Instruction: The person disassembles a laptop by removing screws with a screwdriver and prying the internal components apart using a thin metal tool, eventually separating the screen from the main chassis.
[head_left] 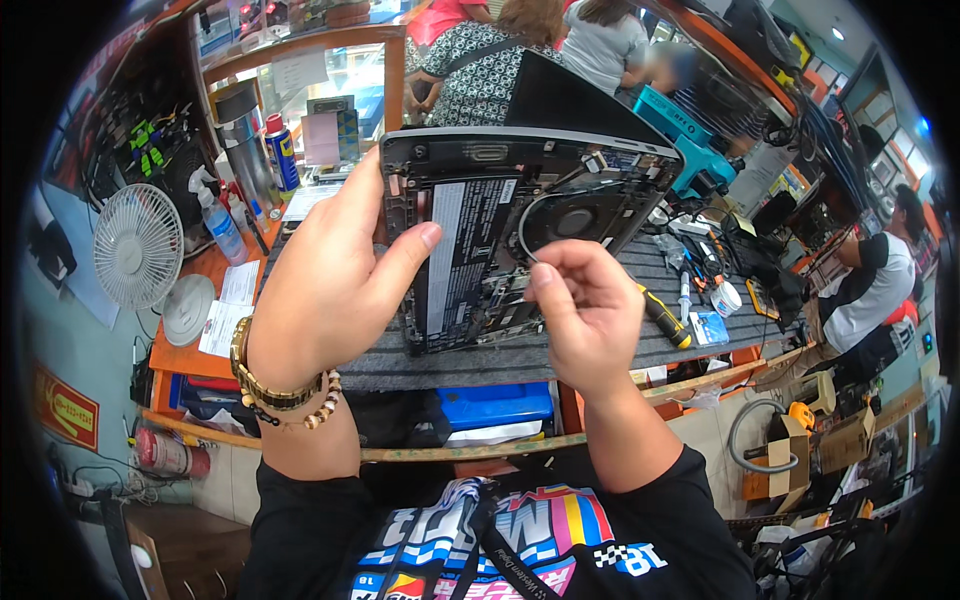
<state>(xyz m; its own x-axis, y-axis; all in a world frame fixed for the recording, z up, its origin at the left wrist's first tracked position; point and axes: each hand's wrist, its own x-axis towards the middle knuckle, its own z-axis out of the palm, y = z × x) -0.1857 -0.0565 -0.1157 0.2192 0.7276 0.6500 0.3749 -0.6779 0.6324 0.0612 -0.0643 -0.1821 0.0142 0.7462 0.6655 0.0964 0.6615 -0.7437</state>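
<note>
An opened-up laptop [500,240] stands tilted on edge over the grey striped mat [390,362], its bottom cover off and inner parts facing me. My left hand [335,265] grips its left edge, thumb lying on the long black and grey battery [455,260]. Close to the round fan [575,220], my right hand [590,305] pinches a thin pale cable [522,228] that curves around the fan's left side. The fingertips hide the cable's end. Behind the base, the laptop's dark screen [570,100] is folded open.
On the mat's right lie a yellow-and-black screwdriver [665,318], a white tub [726,298] and several tools and cables. A white fan [138,245], a spray bottle [222,225] and a blue spray can [281,155] stand left. People are beyond the counter and at far right.
</note>
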